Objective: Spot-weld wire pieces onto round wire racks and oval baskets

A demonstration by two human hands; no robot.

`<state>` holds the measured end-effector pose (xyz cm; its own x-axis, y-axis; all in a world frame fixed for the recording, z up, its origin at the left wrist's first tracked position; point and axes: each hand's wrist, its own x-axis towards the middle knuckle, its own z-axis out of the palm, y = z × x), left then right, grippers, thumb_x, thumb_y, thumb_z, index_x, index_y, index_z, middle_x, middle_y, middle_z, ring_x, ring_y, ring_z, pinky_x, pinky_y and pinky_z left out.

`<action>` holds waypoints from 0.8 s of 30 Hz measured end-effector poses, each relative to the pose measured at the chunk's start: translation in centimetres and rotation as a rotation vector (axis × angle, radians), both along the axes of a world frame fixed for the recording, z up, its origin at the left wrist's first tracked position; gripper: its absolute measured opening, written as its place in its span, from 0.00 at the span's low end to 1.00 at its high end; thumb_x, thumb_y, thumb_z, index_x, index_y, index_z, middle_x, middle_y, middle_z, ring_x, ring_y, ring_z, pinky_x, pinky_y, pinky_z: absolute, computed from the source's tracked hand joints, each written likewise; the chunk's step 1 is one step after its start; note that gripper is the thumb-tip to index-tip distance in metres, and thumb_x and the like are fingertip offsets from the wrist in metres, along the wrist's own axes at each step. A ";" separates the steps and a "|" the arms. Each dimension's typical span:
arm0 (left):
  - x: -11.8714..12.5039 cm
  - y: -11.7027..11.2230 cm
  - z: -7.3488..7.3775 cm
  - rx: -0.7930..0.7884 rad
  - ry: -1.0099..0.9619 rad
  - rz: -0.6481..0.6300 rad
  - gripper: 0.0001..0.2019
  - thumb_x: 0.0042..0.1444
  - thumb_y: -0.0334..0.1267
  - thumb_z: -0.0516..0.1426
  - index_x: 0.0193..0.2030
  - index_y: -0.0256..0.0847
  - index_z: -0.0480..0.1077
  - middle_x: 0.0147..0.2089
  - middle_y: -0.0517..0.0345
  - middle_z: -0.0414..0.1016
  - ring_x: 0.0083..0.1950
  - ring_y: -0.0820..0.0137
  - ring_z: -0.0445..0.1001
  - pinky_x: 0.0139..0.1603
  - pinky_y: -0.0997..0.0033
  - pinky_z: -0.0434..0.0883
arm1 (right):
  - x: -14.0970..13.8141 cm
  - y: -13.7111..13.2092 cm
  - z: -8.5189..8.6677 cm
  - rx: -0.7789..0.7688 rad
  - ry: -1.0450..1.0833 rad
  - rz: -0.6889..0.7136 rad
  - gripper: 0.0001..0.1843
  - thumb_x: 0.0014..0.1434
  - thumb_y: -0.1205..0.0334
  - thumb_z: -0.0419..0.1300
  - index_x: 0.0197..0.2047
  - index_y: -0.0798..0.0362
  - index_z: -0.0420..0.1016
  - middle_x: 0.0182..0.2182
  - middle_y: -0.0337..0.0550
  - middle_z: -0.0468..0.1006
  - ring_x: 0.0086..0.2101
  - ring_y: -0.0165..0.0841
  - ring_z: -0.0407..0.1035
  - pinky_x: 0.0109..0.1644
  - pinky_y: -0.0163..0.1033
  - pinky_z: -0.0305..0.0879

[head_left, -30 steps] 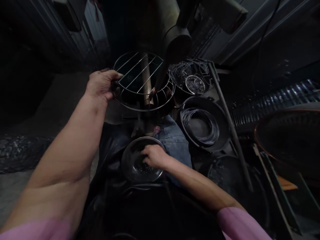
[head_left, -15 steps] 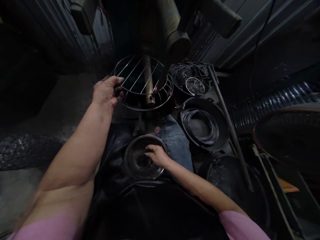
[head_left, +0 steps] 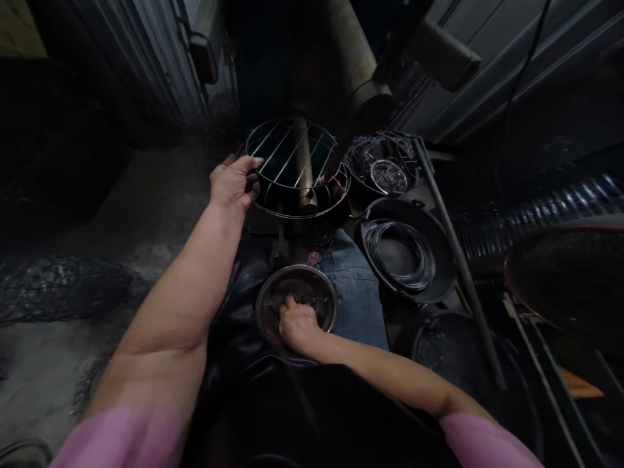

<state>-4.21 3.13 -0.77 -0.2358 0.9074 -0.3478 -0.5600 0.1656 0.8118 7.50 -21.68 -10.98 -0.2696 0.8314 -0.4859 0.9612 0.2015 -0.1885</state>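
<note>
My left hand (head_left: pixel 236 180) grips the left rim of a round wire rack (head_left: pixel 280 174), thumb on top and fingers curled beneath. The rack has parallel wires across a ring, with a second ring under it, and sits around a metal bar (head_left: pixel 303 159) of the machine. Down in a shiny metal bowl (head_left: pixel 263 312) on my lap is my right hand (head_left: pixel 298 325). Its fingers are bent among small dark pieces (head_left: pixel 307 300); whether it pinches any of them is hidden.
A thick machine arm (head_left: pixel 363 71) hangs above the rack. To the right stand a black basin (head_left: pixel 446 260) with a wire coil (head_left: pixel 400 255), a container of wire rings (head_left: pixel 389 175) and a long metal bar (head_left: pixel 458 260). Wire mesh (head_left: pixel 63 286) lies at left.
My right hand has moved lower and nearer to me inside the bowl. My left hand keeps its hold on the rack. The whole view has shifted slightly.
</note>
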 end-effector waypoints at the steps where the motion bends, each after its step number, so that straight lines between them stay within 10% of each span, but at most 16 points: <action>1: 0.0 -0.3 0.2 -0.003 -0.010 0.001 0.25 0.28 0.28 0.68 0.36 0.42 0.65 0.23 0.63 0.66 0.25 0.72 0.65 0.26 0.70 0.61 | 0.2 0.1 0.0 -0.002 -0.004 -0.017 0.15 0.58 0.67 0.52 0.44 0.59 0.77 0.47 0.59 0.75 0.38 0.42 0.76 0.37 0.41 0.70; 6: 0.0 -1.5 1.1 -0.004 -0.014 -0.018 0.21 0.30 0.27 0.65 0.34 0.42 0.63 0.24 0.63 0.65 0.25 0.73 0.65 0.24 0.73 0.60 | 3.5 1.5 0.6 -0.036 0.274 -0.340 0.11 0.51 0.67 0.58 0.37 0.53 0.79 0.41 0.47 0.77 0.40 0.36 0.73 0.43 0.37 0.67; 13: -0.1 -1.4 0.5 0.025 -0.004 -0.019 0.19 0.31 0.28 0.64 0.30 0.42 0.62 0.24 0.64 0.64 0.24 0.74 0.64 0.23 0.75 0.61 | 6.0 2.7 1.7 -0.409 1.089 -1.066 0.13 0.36 0.61 0.66 0.29 0.56 0.74 0.14 0.32 0.67 0.14 0.25 0.59 0.18 0.31 0.51; 19: 0.0 -1.6 0.8 0.012 -0.022 -0.007 0.18 0.32 0.27 0.63 0.33 0.42 0.65 0.24 0.65 0.65 0.24 0.75 0.63 0.23 0.76 0.60 | 6.1 3.0 2.5 -0.377 1.143 -1.098 0.16 0.33 0.63 0.70 0.28 0.59 0.77 0.17 0.40 0.74 0.18 0.27 0.67 0.21 0.31 0.61; 24: 0.1 -2.2 1.1 -0.014 -0.041 0.023 0.21 0.35 0.25 0.63 0.40 0.40 0.67 0.24 0.66 0.65 0.23 0.77 0.62 0.24 0.77 0.59 | 6.8 2.5 6.8 -0.189 0.714 -0.709 0.10 0.42 0.58 0.66 0.28 0.55 0.81 0.20 0.45 0.78 0.22 0.37 0.72 0.27 0.39 0.68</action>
<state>-4.06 0.97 0.29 -0.2419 0.8969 -0.3702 -0.5968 0.1633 0.7856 14.33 -19.15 -4.15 -0.0232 0.8386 -0.5443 0.4986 -0.4622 -0.7333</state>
